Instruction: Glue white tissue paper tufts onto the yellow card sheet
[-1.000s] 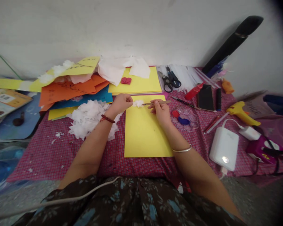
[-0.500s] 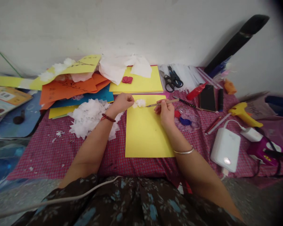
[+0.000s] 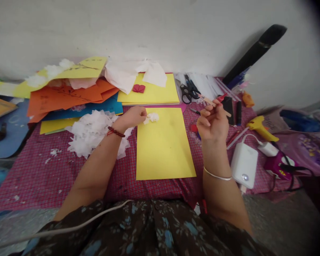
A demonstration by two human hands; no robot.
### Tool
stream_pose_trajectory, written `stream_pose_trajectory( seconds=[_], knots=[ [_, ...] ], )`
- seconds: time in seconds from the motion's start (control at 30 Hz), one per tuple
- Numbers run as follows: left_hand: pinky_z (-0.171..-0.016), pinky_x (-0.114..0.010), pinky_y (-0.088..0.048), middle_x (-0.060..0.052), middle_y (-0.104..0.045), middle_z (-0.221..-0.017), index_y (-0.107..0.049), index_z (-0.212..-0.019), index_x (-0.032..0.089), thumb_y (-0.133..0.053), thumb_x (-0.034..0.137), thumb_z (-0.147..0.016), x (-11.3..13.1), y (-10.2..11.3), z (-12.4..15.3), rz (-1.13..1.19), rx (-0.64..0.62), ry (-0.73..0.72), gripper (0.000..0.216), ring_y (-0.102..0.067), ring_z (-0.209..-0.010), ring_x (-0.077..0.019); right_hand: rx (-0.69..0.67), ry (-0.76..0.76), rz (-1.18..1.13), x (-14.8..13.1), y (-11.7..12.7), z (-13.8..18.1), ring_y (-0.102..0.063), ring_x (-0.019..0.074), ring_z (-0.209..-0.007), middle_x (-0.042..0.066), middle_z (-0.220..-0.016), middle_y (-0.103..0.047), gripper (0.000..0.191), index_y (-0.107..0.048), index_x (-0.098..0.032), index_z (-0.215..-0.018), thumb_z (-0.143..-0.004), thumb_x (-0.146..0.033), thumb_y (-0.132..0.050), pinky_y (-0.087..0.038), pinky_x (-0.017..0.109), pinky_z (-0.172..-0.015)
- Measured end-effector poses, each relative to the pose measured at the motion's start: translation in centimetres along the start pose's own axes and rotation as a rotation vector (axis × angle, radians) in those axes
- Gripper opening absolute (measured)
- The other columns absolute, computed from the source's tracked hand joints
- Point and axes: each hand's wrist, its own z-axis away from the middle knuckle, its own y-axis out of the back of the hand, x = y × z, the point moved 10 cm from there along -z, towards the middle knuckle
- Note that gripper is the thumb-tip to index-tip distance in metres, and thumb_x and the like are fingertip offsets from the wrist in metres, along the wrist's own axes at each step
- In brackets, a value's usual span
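My left hand (image 3: 134,116) pinches a small white tissue tuft (image 3: 152,117) at the top left corner of a yellow paper sheet (image 3: 164,149) lying on the red checked cloth (image 3: 69,177). My right hand (image 3: 212,123) is raised off the sheet to the right, fingers curled around a thin wooden stick (image 3: 214,103) that points up and left. A heap of white tissue pieces (image 3: 92,131) lies just left of my left wrist.
Orange, blue and yellow sheets (image 3: 69,96) pile at the back left. Scissors (image 3: 188,90), a dark phone (image 3: 228,106), a yellow glue gun (image 3: 260,126), a white power adapter (image 3: 244,164) and a paint palette (image 3: 196,129) crowd the right side.
My right hand lifted the stick away from the tissue tuft, moving up and to the right. My left hand stayed on the tuft. The camera view shifted slightly.
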Motion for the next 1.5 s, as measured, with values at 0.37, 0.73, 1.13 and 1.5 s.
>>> stream_pose_trajectory(
  seconds=[0.37, 0.73, 1.13, 1.5],
  knots=[
    [-0.057, -0.024, -0.035, -0.004, -0.067, -0.078, -0.063, -0.075, 0.014, -0.049, 0.014, -0.07, 0.5, -0.5, 0.2, -0.042, -0.032, 0.024, 0.015, -0.058, -0.07, -0.0147, 0.003, -0.4, 0.01, 7.9, -0.1, 2.8, -0.056, 0.0082, -0.055, -0.011, -0.06, -0.058, 0.017, -0.059, -0.027, -0.083, -0.097, -0.031, -0.05, -0.052, 0.033, -0.08],
    [-0.054, -0.027, -0.034, -0.004, -0.059, -0.065, -0.061, -0.066, 0.016, -0.052, 0.012, -0.062, -0.5, -0.4, -0.3, 0.101, 0.008, 0.028, 0.01, -0.052, -0.057, -0.0149, 0.042, -0.291, 0.115, 4.0, 5.1, 10.1, -0.062, 0.0114, -0.07, -0.008, -0.065, -0.058, 0.013, -0.062, -0.027, -0.082, -0.082, -0.037, -0.071, -0.056, 0.036, -0.082],
    [-0.063, -0.022, -0.048, -0.003, -0.06, -0.075, -0.054, -0.066, 0.017, -0.055, 0.017, -0.068, -3.3, -0.4, 0.8, 0.732, -0.091, 0.202, 0.003, -0.057, -0.069, -0.0132, -0.066, 0.056, 0.618, 6.0, -2.7, 4.0, -0.055, 0.0085, -0.04, -0.002, -0.065, -0.069, 0.03, -0.059, -0.02, -0.088, -0.076, -0.045, -0.068, -0.038, 0.018, -0.034],
    [-0.058, -0.019, -0.044, -0.007, -0.069, -0.085, -0.056, -0.068, 0.016, -0.055, 0.018, -0.071, -3.5, -0.7, 0.7, 0.749, -0.111, 0.216, 0.004, -0.059, -0.074, -0.0135, -0.082, 0.085, 0.734, 8.1, -2.7, 3.4, -0.054, 0.0065, -0.038, -0.003, -0.064, -0.065, 0.025, -0.056, -0.019, -0.085, -0.083, -0.044, -0.06, -0.032, 0.017, -0.031]
  ],
)
